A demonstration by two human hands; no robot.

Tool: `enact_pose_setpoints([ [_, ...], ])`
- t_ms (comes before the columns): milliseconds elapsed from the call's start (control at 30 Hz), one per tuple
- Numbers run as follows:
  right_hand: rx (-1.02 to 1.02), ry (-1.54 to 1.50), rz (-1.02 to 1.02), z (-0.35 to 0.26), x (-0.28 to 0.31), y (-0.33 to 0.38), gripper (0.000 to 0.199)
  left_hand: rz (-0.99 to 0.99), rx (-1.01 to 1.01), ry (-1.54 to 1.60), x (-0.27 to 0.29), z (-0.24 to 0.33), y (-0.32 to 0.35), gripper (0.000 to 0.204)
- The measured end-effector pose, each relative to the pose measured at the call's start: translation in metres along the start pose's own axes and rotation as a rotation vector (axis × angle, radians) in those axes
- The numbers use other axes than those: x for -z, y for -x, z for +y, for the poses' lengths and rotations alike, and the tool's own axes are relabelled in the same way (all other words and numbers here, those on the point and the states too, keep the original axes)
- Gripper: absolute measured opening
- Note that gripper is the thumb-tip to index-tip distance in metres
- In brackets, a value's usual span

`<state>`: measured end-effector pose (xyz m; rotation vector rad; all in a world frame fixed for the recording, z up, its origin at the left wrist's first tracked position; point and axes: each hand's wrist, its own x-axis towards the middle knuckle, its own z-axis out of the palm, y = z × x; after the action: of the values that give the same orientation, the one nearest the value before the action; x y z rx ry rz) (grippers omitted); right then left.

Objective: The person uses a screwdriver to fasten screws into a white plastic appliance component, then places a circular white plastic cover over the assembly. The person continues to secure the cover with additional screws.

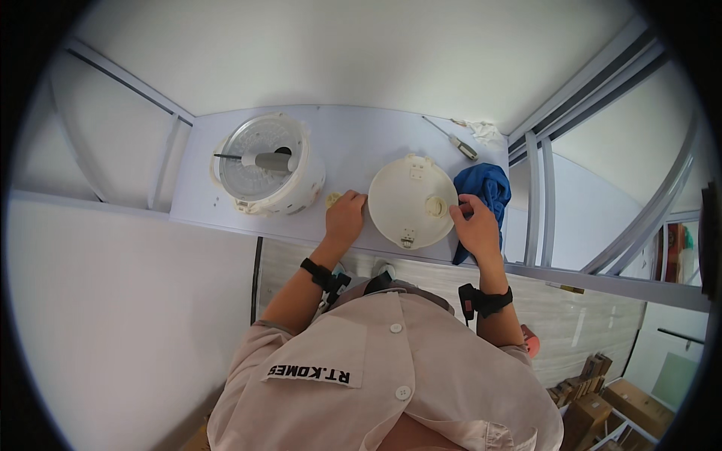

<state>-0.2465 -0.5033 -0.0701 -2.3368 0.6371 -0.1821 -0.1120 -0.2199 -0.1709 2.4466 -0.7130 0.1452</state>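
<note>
The white lid [395,199] is laid on the table [350,135] between the left hand [344,219] and the right hand [478,228], probably so that it is steadied; whether either grip is clenched or released cannot be told.

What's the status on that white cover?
Left hand, right hand at opposite edges of white cover. Cover near front edge of table. Blue cloth beside right hand.
</note>
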Motion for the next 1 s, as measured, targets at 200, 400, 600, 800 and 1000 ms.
enact_pose_setpoints([
  [200, 0.029, -0.119, 0.003, -0.003, -0.001, -0.004, 0.041, 0.04, 0.013, 0.019, 0.002, 0.001, -0.003, 0.015],
  [400, 0.075, -0.258, -0.03, 0.0, -0.007, -0.01, 0.037, 0.008, 0.036, 0.082, 0.006, -0.004, -0.007, 0.015],
  [600, 0.097, -0.311, -0.07, 0.002, -0.015, -0.011, 0.033, -0.114, 0.081, 0.024, 0.006, -0.007, -0.01, 0.021],
  [800, 0.072, -0.353, -0.088, 0.004, -0.014, -0.012, 0.033, -0.191, 0.128, -0.043, 0.008, -0.014, -0.014, 0.024],
  [1000, 0.067, -0.361, -0.107, 0.007, -0.014, -0.013, 0.035, -0.161, 0.162, -0.027, 0.017, -0.007, -0.016, 0.025],
])
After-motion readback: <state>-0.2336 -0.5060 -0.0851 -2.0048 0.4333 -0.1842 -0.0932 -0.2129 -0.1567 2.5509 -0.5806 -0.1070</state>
